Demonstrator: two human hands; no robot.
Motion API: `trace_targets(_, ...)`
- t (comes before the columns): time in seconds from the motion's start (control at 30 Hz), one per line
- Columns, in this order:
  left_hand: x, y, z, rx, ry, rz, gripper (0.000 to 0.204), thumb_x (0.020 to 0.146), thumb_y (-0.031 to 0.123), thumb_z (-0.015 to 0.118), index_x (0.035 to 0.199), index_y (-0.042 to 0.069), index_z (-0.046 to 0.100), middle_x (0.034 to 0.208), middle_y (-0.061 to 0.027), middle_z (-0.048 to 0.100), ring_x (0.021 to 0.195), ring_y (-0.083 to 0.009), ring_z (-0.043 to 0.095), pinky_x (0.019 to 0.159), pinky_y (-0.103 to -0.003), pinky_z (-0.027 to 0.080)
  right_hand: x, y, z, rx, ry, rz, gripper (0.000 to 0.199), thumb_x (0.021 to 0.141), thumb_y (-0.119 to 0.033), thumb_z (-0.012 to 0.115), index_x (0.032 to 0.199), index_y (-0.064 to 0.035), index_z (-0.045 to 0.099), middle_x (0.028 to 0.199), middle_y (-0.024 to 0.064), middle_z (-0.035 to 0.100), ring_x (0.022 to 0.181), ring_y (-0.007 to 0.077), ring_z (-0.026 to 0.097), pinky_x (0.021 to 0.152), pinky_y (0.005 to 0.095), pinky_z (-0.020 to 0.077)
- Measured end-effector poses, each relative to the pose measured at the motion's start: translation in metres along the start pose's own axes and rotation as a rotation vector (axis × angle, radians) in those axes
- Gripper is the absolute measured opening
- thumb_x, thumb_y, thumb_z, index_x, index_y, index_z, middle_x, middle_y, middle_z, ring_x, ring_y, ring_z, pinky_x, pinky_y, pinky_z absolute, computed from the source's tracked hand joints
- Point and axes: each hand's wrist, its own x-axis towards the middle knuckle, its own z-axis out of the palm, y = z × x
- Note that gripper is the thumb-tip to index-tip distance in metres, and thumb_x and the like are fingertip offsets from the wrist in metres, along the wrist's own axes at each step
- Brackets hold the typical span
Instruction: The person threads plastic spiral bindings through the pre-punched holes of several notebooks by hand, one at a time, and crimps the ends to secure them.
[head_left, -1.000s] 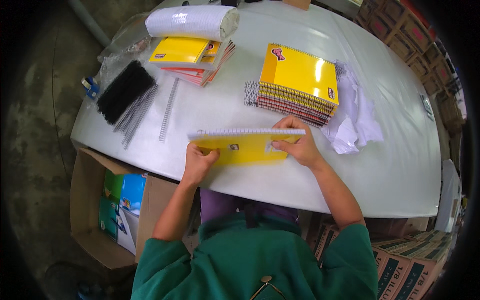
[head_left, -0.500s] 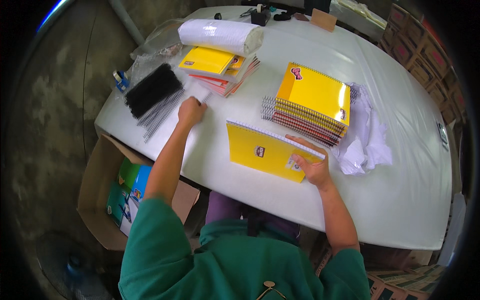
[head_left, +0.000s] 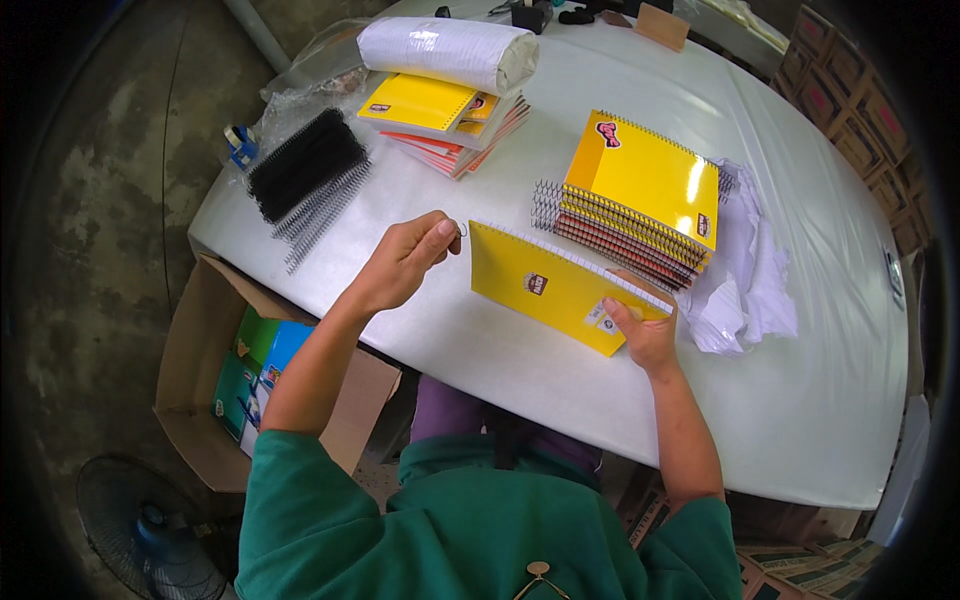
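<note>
My right hand (head_left: pixel 648 335) grips a yellow notebook (head_left: pixel 555 295) by its right end, thumb on the front cover. The notebook stands tilted with its punched edge up, and no coil shows along that edge. Beside its upper left corner, my left hand (head_left: pixel 405 262) pinches a thin dark spiral binding coil (head_left: pixel 462 229); only its tip shows past the fingers. A bundle of black spiral coils (head_left: pixel 308 165) lies to the left, with loose coils (head_left: pixel 325 220) along its near side. On the right sits a stack of yellow spiral notebooks (head_left: pixel 650 185).
A white wrapped roll (head_left: pixel 440 50) rests on a pile of books (head_left: pixel 425 105) at the back. Crumpled white paper (head_left: pixel 735 290) lies right of the notebook stack. A tape dispenser (head_left: pixel 240 147) is at the left edge. Below stand an open cardboard box (head_left: pixel 190 400) and a fan (head_left: pixel 145 525).
My left hand has come up from the loose coils and moved right to the notebook's corner, with a coil pinched in it. The notebook has shifted slightly right in my right hand.
</note>
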Motion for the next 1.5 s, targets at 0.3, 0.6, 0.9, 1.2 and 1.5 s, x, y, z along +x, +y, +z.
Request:
trace_targets(0.3,0.005,0.002,0.011,-0.024,0.114,-0.012,0.037,0.096,0.034,0.042,0.081,0.001,0.048,0.062,0.0025,0.037,0.056,-0.008,0.034,0.053,-0.023,0.034,0.002,-0.004,0.0,-0.099,-0.027,-0.082,0.028,0.078,0.002,0.063,0.106,0.0034,0.061,0.099,0.0097,0.065,0.087,0.0129,0.059,0.079,0.0245,0.046)
trace_targets(0.6,0.014,0.02,-0.021,0.048,-0.042,0.147,0.021,0.082,0.017,0.066,0.094,0.005,0.053,0.083,0.0001,0.058,0.064,-0.0073,0.046,0.058,-0.02,0.038,0.005,-0.012,0.002,-0.038,-0.077,-0.118,0.027,0.078,0.006,0.06,0.105,0.0016,0.063,0.095,0.0086,0.066,0.081,0.0097,0.059,0.073,0.0213,0.0465)
trace_targets(0.9,0.022,0.068,-0.021,1.038,-0.153,0.367,0.032,0.08,0.018,0.063,0.11,0.005,0.058,0.105,-0.0091,0.06,0.091,-0.0251,0.055,0.078,-0.035,0.042,0.001,0.002,0.003,-0.204,-0.094,-0.091,0.026,0.081,0.001,0.06,0.107,-0.0016,0.063,0.09,0.0086,0.067,0.071,0.0102,0.06,0.065,0.0224,0.0487)
trace_targets(1.2,0.018,0.084,-0.007,1.227,-0.216,0.312,0.019,0.077,0.02,0.065,0.086,0.007,0.057,0.102,-0.0083,0.057,0.098,-0.0214,0.052,0.081,-0.034,0.04,0.002,-0.002,0.012,-0.385,-0.123,-0.272,0.042,0.071,0.01,0.056,0.11,-0.0043,0.062,0.103,0.0128,0.065,0.088,0.0211,0.065,0.078,0.0267,0.0512)
trace_targets(1.5,0.017,0.029,0.007,1.209,0.386,0.64,0.07,0.067,0.053,0.066,0.114,0.003,0.053,0.127,-0.0193,0.044,0.122,-0.0385,0.034,0.101,-0.052,0.022,-0.003,-0.001,0.02,-0.385,-0.102,-0.39,0.043,0.071,0.011,0.056,0.111,-0.0014,0.06,0.107,0.0146,0.063,0.096,0.0243,0.063,0.082,0.0281,0.0505)
